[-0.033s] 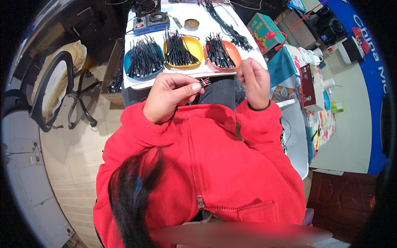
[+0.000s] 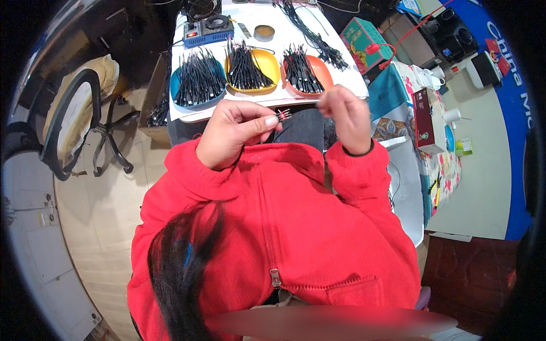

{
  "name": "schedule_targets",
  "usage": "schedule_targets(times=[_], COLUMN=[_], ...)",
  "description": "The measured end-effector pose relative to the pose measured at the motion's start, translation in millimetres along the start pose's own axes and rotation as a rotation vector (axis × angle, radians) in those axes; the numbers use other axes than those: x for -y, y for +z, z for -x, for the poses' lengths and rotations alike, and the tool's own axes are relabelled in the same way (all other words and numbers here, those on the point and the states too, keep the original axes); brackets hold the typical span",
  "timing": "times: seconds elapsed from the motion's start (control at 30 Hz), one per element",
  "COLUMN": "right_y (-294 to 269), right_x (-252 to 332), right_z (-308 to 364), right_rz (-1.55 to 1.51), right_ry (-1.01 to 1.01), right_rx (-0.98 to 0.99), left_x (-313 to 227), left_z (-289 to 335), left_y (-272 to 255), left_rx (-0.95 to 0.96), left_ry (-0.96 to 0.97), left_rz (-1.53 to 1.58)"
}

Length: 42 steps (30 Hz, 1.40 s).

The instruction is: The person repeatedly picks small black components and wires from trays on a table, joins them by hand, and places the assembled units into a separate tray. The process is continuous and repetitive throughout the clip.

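My left hand is closed, thumb against fingers, on a small bunch of black cables. Their red and pale stripped wire ends stick out to the right of the thumb. To the right, my right hand is held up with its fingers curled together and a little blurred. Whatever it may pinch is too small or hidden to make out. Just beyond the hands, along the table's near edge, stand a blue bowl, a yellow bowl and an orange bowl, each heaped with short black cables.
On the white table are a blue device with a fan, a round tin and a bundle of long black cables. A cardboard box and a chair stand left. A flowered cloth-covered table is at right.
My right hand has shifted slightly left and down, nearer my left hand. The left hand stays almost in place, and its wire ends show a little more.
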State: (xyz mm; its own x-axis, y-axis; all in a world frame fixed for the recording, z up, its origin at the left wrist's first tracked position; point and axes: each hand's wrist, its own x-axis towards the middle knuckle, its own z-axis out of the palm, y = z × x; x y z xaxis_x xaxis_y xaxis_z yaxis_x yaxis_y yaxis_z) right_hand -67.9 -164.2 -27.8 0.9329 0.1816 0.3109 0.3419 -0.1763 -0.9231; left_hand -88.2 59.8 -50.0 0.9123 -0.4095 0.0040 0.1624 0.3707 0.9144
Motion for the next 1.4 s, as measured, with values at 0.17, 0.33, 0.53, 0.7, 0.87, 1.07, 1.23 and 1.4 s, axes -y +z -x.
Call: schedule_targets(times=[0.17,0.33,0.53,0.7,0.87,1.07,1.23,1.4], right_y=[0,7,11,13,9,9,16,19], right_x=[1,-2,-2,-10,-17,-5,-6,-15], right_z=[6,-2,1,14,22,21,12,16], right_rz=[0.411,0.409,0.498,0.345,-0.656,0.556,0.721,0.601], right_ry=[-0.556,-0.732,-0.734,-0.390,0.565,-0.536,-0.826,-0.495], right_rx=[0.147,0.127,0.083,0.101,0.321,-0.026,-0.065,0.013], left_x=[1,-1,2,16,25,20,22,29], left_z=[-7,-9,-7,-3,-3,-1,-2,-5], left_y=[-5,-5,5,19,23,17,18,23], left_rx=[0.150,0.157,0.084,-0.135,-0.186,-0.155,-0.113,-0.217], left_ry=[-0.069,-0.087,0.002,0.704,0.954,0.513,0.235,0.784], left_rz=[0.022,0.018,-0.083,-0.918,-1.264,-0.723,-0.384,-0.950])
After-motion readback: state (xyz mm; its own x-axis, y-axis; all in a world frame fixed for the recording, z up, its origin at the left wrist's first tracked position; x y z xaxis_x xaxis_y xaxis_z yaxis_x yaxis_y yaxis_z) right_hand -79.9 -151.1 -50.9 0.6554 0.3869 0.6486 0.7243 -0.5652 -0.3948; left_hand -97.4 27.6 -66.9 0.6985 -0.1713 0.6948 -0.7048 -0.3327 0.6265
